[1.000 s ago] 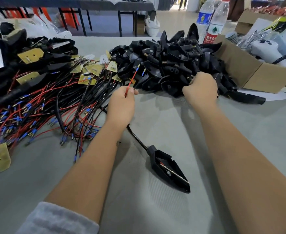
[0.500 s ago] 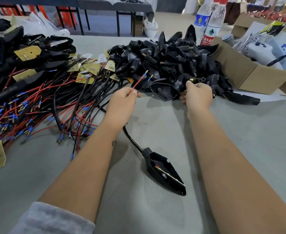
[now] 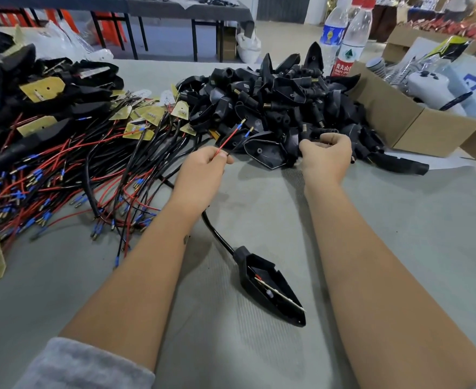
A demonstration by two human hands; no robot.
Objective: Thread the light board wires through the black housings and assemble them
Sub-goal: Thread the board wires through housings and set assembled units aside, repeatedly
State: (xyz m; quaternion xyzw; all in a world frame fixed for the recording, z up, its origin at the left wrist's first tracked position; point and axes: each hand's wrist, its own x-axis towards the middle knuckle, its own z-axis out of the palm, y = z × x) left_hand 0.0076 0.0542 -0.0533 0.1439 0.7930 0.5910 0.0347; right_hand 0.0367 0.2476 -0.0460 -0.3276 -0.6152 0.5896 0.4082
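Past the right hand, far side: two plastic water bottles [image 3: 346, 37], one red-labelled, one blue-labelled. Right of that hand: open cardboard box [image 3: 416, 122] holding a white controller-like device [image 3: 427, 84]. Far beyond the left hand: dark-topped table [image 3: 147, 7], orange items under it.
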